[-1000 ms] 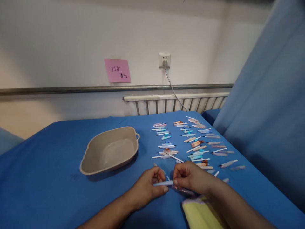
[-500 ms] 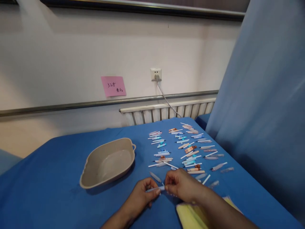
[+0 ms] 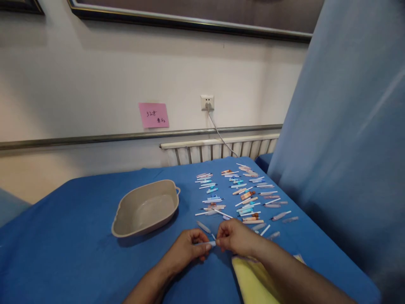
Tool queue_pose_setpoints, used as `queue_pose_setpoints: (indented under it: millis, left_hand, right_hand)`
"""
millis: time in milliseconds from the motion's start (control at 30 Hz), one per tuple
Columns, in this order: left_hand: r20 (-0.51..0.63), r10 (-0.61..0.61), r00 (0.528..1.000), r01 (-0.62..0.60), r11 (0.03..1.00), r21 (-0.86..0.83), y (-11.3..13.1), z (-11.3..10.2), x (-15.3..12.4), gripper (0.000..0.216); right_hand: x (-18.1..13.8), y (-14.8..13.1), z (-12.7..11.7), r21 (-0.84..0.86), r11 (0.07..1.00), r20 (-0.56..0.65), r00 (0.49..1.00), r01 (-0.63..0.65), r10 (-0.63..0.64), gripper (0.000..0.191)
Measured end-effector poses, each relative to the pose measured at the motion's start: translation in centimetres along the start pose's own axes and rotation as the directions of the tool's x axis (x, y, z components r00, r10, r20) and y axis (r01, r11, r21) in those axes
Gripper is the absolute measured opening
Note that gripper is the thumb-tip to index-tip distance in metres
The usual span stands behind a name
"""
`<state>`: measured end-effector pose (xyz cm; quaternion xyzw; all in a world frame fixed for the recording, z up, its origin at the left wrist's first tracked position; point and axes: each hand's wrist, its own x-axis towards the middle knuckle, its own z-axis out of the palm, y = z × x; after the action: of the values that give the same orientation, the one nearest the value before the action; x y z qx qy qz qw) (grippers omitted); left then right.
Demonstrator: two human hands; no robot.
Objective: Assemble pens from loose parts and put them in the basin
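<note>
Near the front of the blue-covered table, my left hand [image 3: 192,248] is closed round a slim, pale bluish-white pen barrel [image 3: 208,243]. The fingers of my right hand [image 3: 234,237] pinch the barrel's right end, where any smaller part is hidden. Just beyond my hands lies a loose grey pen barrel [image 3: 203,227]. Further back, rows of pen parts [image 3: 249,195] are spread out: white refills with dark tips, and barrels in blue, turquoise, orange and grey.
A beige plastic basin [image 3: 145,207] stands on the blue cloth [image 3: 79,253] to the left. Under my right forearm lies a yellow cloth or bag [image 3: 249,278]. A blue curtain [image 3: 335,126] hangs at the right. A white radiator [image 3: 218,147] and plugged-in socket [image 3: 207,102] are behind.
The camera view has shifted slightly, so the whole scene sits a little differently. Both hands keep the same grip on the pen barrel, with only slight finger movement.
</note>
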<state>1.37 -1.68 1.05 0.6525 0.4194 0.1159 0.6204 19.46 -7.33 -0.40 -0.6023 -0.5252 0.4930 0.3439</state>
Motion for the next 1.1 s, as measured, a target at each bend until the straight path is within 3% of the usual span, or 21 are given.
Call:
queue_pose_setpoints:
  millis: [133, 333, 467, 633, 733, 867, 1000, 1100]
  left_hand:
    - [0.051, 0.067, 0.996, -0.071, 0.994, 0.081, 0.8, -0.3, 0.3, 0.042]
    - [-0.036, 0.123, 0.992, -0.117, 0.983, 0.144, -0.5, -0.5, 0.5, 0.042]
    - [-0.044, 0.123, 0.991, -0.118, 0.988, 0.1, -0.6, -0.4, 0.7, 0.04]
    - [-0.103, 0.097, 0.99, -0.095, 0.995, 0.029, -1.0, 0.1, 1.0, 0.038]
    - [-0.139, 0.095, 0.986, -0.096, 0.995, 0.002, -1.4, 0.2, 1.0, 0.037]
    - [-0.138, 0.103, 0.985, -0.104, 0.995, 0.002, -1.6, 0.0, 1.0, 0.037]
    - [0.015, 0.092, 0.996, -0.093, 0.996, 0.017, -1.0, -0.3, 0.4, 0.041]
    - [0.098, 0.141, 0.985, -0.156, 0.972, 0.174, -0.3, -0.7, -0.3, 0.037]
  right_hand:
    - [0.7, -0.4, -0.4, 0.05, 0.998, 0.017, 0.999, -0.029, 0.028, 0.003]
    - [1.7, 0.5, 0.9, 0.178, 0.983, 0.008, 0.999, -0.048, 0.047, 0.007]
    - [1.6, 1.2, 0.5, 0.293, 0.955, -0.021, 0.998, -0.05, 0.058, 0.018]
    - [1.1, 1.7, -1.4, 0.623, 0.78, 0.093, 0.996, -0.058, -0.001, 0.036]
    - [0.9, 1.7, -1.9, 0.692, 0.72, 0.116, 0.992, -0.048, -0.045, 0.033]
    - [0.5, 1.5, -1.8, 0.69, 0.724, 0.093, 0.989, 0.018, -0.113, 0.028]
    - [0.1, 1.1, -1.5, 0.568, 0.818, 0.078, 0.984, 0.09, -0.162, 0.03]
    - [0.0, 1.0, -0.9, 0.435, 0.895, 0.06, 0.989, 0.098, -0.137, 0.028]
